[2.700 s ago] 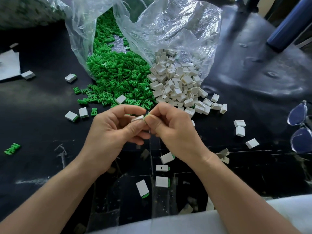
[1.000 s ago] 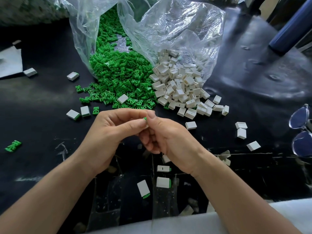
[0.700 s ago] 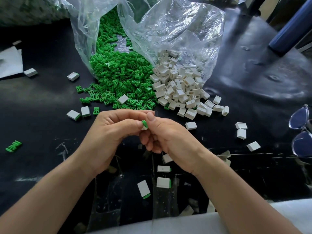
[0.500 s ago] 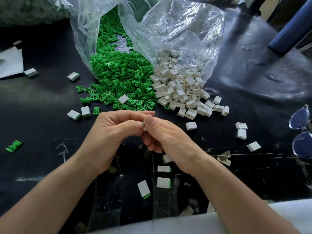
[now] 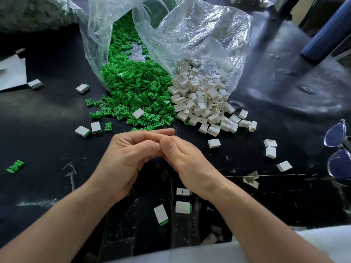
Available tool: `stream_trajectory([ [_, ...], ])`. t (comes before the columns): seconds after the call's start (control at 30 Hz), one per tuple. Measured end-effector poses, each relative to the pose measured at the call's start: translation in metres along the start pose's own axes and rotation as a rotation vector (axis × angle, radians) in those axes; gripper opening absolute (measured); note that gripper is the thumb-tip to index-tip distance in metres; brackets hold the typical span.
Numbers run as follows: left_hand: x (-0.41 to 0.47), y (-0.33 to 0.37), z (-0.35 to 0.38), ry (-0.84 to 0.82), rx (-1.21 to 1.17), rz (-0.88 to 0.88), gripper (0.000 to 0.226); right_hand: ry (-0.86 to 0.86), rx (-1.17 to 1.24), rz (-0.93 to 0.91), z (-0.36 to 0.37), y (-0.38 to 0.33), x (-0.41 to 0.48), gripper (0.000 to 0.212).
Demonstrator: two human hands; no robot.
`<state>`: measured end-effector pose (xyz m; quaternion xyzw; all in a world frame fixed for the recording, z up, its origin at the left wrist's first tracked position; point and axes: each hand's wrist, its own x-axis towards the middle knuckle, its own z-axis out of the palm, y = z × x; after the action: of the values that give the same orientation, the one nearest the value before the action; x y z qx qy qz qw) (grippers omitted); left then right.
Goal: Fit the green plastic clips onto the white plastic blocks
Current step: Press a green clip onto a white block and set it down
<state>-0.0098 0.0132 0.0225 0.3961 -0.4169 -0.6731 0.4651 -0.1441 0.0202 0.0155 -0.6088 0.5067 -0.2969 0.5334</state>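
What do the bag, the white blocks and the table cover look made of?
Bag: thin clear plastic film, glossy, crinkled with glare. White blocks: likely moulded hard plastic, matte, crisp edges. Table cover: black sheet, perhaps vinyl or rubber; sheen, dimples.

The person works bare-armed: the left hand and right hand lead back into uncovered forearms. The right thumb's nail is cut short and plain. At the near edge of the black tabletop, pale white cloth shows, seemingly their clothing.
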Motion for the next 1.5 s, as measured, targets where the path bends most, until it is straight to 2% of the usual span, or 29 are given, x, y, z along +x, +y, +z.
stream_trajectory([
  [0.77,0.001,-0.004,0.003,0.054,-0.091,-0.055,0.018,0.044,-0.12,0.013,0.003,0.003,0.002,0.04],
  [0.97,0.001,0.0,0.004,0.002,-0.111,-0.051,0.015,0.032,0.039,0.016,-0.001,0.001,0.001,0.042],
  [1.07,0.001,0.001,0.005,-0.021,-0.124,-0.023,0.02,0.025,0.134,0.048,-0.006,-0.003,0.002,0.055],
  [1.13,0.0,0.001,0.005,-0.059,-0.122,-0.009,0.021,0.006,0.215,0.062,-0.009,-0.006,0.002,0.052],
  [1.2,0.001,0.001,0.004,-0.087,-0.103,-0.008,0.019,-0.012,0.23,0.061,-0.012,-0.008,0.002,0.053],
  [1.3,0.003,0.0,0.0,-0.047,-0.04,-0.013,0.028,-0.014,0.178,0.07,-0.014,-0.008,0.003,0.054],
  [1.37,0.003,0.001,-0.001,0.01,0.001,-0.006,0.029,0.045,0.116,0.072,-0.017,-0.007,0.004,0.057],
  [1.43,0.001,0.004,-0.002,0.032,0.029,0.007,0.024,0.179,0.031,0.051,-0.022,-0.006,0.007,0.058],
  [1.5,-0.001,0.005,-0.002,-0.001,0.108,0.022,0.023,0.338,-0.155,-0.004,-0.028,-0.003,0.009,0.05],
])
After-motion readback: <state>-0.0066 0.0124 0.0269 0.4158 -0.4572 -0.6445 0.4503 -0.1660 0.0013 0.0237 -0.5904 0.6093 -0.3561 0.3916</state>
